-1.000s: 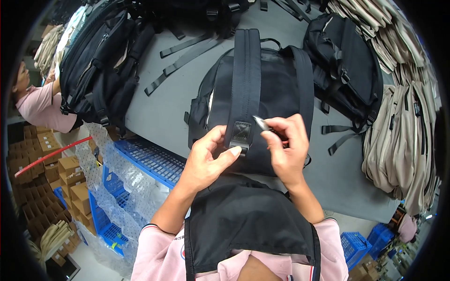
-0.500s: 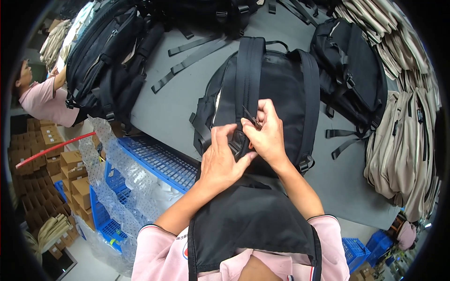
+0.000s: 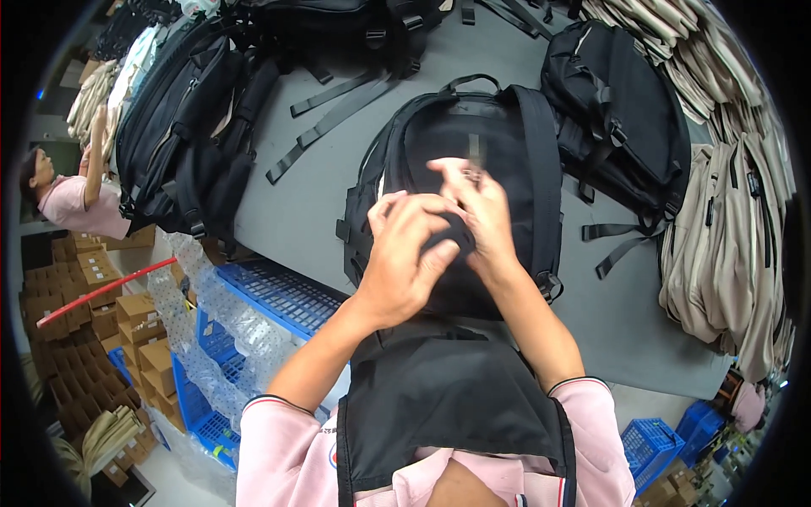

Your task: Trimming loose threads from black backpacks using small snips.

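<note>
A black backpack lies on the grey table in front of me, its shoulder straps facing up. My left hand is closed around a bunched black shoulder strap over the lower middle of the bag. Close against it, my right hand grips small dark thread snips, partly hidden by the fingers and smeared by motion. The other shoulder strap runs down the bag's right side, and a carry loop stands at its top.
More black backpacks lie at the left and right. Beige fabric pieces hang at the right edge. Blue plastic crates and clear wrap stand left of the table. Cardboard boxes and another person are further left.
The left strap has been lifted off the bag and bunched in my left hand. Both hands have risen slightly up the bag. The other person's arm has gone up.
</note>
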A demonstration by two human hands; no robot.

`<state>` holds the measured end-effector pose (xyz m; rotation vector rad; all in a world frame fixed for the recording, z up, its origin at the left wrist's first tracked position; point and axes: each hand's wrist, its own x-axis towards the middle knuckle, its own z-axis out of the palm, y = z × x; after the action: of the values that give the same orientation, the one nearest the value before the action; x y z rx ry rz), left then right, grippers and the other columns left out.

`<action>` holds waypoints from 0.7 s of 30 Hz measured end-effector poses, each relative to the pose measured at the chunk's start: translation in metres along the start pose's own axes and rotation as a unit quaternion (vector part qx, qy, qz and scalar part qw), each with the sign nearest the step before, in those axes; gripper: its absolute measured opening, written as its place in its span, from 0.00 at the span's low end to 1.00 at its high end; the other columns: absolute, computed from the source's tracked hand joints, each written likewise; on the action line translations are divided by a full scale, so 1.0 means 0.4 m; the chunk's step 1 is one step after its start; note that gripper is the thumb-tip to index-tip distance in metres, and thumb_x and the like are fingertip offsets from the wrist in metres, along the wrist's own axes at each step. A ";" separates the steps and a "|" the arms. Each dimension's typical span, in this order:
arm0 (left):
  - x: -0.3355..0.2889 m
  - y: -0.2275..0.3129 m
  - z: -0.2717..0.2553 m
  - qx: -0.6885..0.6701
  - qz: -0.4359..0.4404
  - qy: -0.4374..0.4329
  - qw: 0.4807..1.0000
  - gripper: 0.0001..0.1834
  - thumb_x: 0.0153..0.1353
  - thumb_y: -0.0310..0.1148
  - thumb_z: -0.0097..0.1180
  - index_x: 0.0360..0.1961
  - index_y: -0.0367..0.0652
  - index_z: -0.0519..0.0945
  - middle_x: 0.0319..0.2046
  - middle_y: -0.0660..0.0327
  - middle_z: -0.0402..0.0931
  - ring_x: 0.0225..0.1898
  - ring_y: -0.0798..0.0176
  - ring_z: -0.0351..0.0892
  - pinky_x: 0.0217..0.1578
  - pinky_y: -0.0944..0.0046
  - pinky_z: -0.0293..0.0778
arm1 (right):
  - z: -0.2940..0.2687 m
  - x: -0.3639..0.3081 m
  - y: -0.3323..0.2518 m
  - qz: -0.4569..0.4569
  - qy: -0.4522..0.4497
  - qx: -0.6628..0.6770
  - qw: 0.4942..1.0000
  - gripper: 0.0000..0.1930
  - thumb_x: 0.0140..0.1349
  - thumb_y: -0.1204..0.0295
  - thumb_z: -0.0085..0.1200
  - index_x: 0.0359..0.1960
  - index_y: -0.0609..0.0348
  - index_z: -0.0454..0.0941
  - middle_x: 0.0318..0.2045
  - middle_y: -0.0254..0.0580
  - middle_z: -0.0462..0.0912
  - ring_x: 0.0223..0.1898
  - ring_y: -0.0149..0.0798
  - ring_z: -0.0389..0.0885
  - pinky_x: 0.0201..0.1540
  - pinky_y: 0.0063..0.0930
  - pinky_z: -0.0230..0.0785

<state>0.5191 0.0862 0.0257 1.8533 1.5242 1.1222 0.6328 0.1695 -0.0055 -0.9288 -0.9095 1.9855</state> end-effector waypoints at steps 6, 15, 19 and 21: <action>-0.008 -0.009 -0.009 -0.371 -0.232 0.059 0.897 0.15 0.65 0.39 0.43 0.38 0.35 0.73 0.38 0.62 0.70 0.41 0.70 0.68 0.46 0.72 0.62 | -0.031 -0.119 -0.042 -0.145 -0.010 -0.244 0.959 0.14 0.55 0.73 0.58 0.43 0.61 0.71 0.30 0.31 0.70 0.31 0.23 0.69 0.35 0.18 0.64; -0.022 -0.013 -0.012 -0.402 -0.252 0.057 0.878 0.15 0.64 0.37 0.41 0.38 0.34 0.72 0.38 0.61 0.70 0.41 0.71 0.68 0.46 0.72 0.62 | -0.048 -0.113 -0.096 -0.274 -0.084 -0.450 0.846 0.12 0.48 0.79 0.60 0.37 0.63 0.77 0.29 0.38 0.74 0.25 0.28 0.69 0.26 0.20 0.64; -0.024 -0.017 -0.012 -0.381 -0.224 0.048 0.896 0.14 0.64 0.36 0.41 0.38 0.34 0.72 0.38 0.60 0.69 0.41 0.71 0.68 0.46 0.72 0.62 | -0.048 -0.114 -0.084 -0.314 -0.077 -0.472 0.820 0.11 0.47 0.78 0.61 0.35 0.64 0.78 0.26 0.38 0.74 0.22 0.29 0.69 0.25 0.20 0.64; -0.025 -0.018 -0.012 -0.377 -0.229 0.044 0.896 0.14 0.64 0.36 0.41 0.38 0.34 0.72 0.38 0.60 0.69 0.41 0.71 0.68 0.46 0.71 0.62 | -0.048 -0.116 -0.083 -0.315 -0.071 -0.485 0.813 0.11 0.47 0.78 0.61 0.35 0.64 0.78 0.26 0.38 0.74 0.22 0.29 0.69 0.24 0.20 0.63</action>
<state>0.5107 0.0778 0.0196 0.8790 1.2131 1.3119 0.6806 0.1514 0.0262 -0.8034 -2.0894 0.9482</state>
